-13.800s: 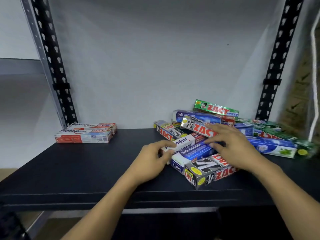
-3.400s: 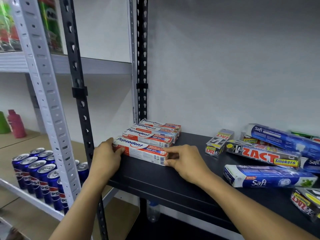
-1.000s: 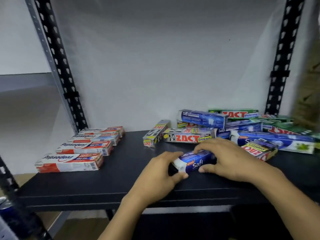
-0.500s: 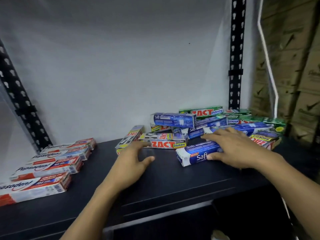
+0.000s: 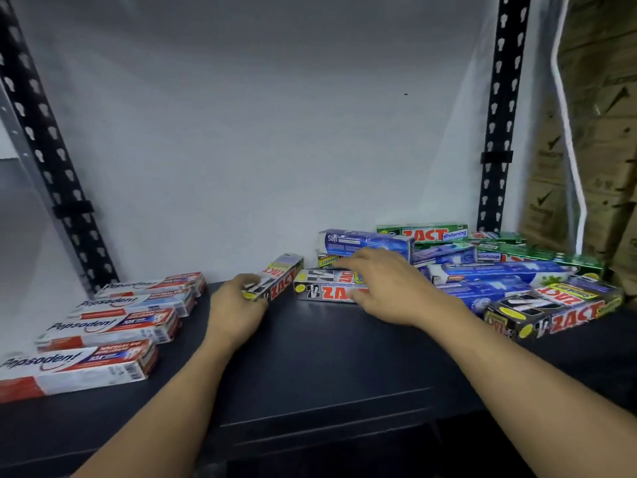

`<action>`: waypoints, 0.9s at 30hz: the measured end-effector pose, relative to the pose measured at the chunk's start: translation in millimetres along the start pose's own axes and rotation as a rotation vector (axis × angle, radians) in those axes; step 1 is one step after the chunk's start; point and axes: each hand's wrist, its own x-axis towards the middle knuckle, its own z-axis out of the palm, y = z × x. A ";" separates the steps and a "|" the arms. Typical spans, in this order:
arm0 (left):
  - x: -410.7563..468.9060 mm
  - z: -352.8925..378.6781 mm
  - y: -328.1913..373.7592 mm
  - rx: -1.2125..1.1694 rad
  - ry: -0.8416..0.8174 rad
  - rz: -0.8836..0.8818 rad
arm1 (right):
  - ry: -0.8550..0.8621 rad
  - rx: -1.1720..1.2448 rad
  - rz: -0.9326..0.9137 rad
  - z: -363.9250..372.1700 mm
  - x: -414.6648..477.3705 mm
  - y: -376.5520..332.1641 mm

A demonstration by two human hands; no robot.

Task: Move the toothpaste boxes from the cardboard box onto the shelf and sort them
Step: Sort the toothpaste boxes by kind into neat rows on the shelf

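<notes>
On the black shelf (image 5: 320, 367), my left hand (image 5: 234, 312) grips the near end of a grey Zact box (image 5: 275, 279) that points toward the back wall. My right hand (image 5: 386, 284) lies over a second grey Zact Smokers box (image 5: 324, 291) lying crosswise, fingers curled on its top and front. Behind and to the right is a loose pile of blue Safi boxes (image 5: 365, 241), green Zact boxes (image 5: 424, 232) and another grey Zact box (image 5: 555, 310). Several red-and-white Pepsodent boxes (image 5: 110, 326) lie in a row at the left.
Black perforated uprights stand at the back left (image 5: 51, 160) and back right (image 5: 496, 132). Stacked brown cartons (image 5: 599, 132) and a white pipe (image 5: 568, 132) are to the right of the shelf. A white wall closes the back.
My right hand has left the blue Safi box and moved left onto the crosswise grey Zact box. My left hand has reached forward and taken hold of the other grey Zact box.
</notes>
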 end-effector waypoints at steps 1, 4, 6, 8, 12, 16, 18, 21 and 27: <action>-1.0 -2.9 -1.4 -0.047 0.018 -0.025 | -0.030 -0.023 -0.002 9.6 11.5 -4.1; -4.4 -7.8 -1.9 -0.162 0.061 -0.063 | -0.133 -0.097 0.016 34.1 29.7 -6.8; -3.9 -8.5 -0.9 -0.216 0.080 -0.059 | -0.119 -0.136 0.030 40.2 29.3 -4.1; -3.0 -8.4 -0.7 -0.260 0.095 -0.051 | -0.088 -0.137 0.054 39.0 23.7 -1.5; -1.8 -7.4 -2.0 -0.352 0.076 -0.050 | -0.081 -0.134 0.126 32.6 11.4 4.9; 2.2 -6.3 -5.1 -0.459 0.084 -0.107 | -0.120 -0.149 0.217 26.4 9.3 3.4; 5.1 -6.7 -8.3 -0.519 0.096 -0.148 | -0.142 -0.202 0.268 25.9 15.4 -3.8; 7.3 -8.3 -10.9 -0.596 0.112 -0.198 | -0.062 -0.178 0.266 28.5 35.9 -15.8; 9.4 -14.8 -9.9 -0.746 0.130 -0.212 | 0.024 0.315 0.171 43.2 97.8 -48.5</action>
